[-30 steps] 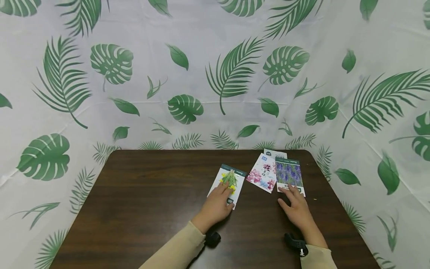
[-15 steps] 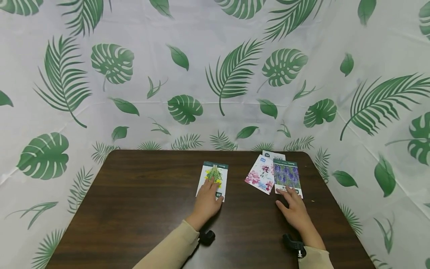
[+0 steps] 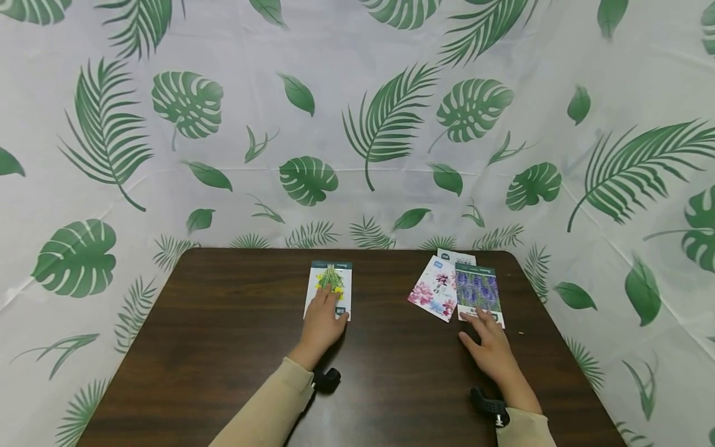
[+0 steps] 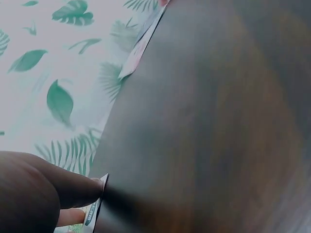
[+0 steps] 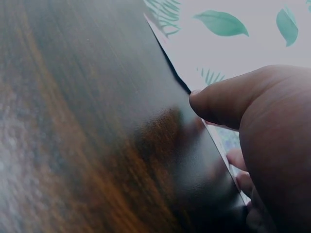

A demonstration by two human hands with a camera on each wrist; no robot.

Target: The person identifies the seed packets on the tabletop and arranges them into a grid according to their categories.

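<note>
In the head view my left hand (image 3: pixel 321 323) rests on a seed packet (image 3: pixel 331 277) with yellow flowers, near the back middle of the table. Its fingers stretch over the lower half of the print, and its thumb touches the packet's right edge. My right hand (image 3: pixel 493 351) lies at the back right, fingertips on the bottom edge of a purple-flowered seed packet (image 3: pixel 476 290). Beside that one, tilted, lies a seed packet with pink blossoms (image 3: pixel 434 289). Another white packet (image 3: pixel 459 256) sits partly hidden behind these two.
The dark wooden table (image 3: pixel 223 323) has rounded back corners. A white cloth with green leaves (image 3: pixel 251 205) hangs behind it and at its sides. Dark cameras are strapped at both wrists. A tiny pale scrap (image 3: pixel 521 333) lies right of the right hand.
My left hand has slid the yellow-flowered seed packet leftward and slightly back, away from the other packets, and the packet has turned straighter. The right hand has stayed on the purple-flowered packet.
</note>
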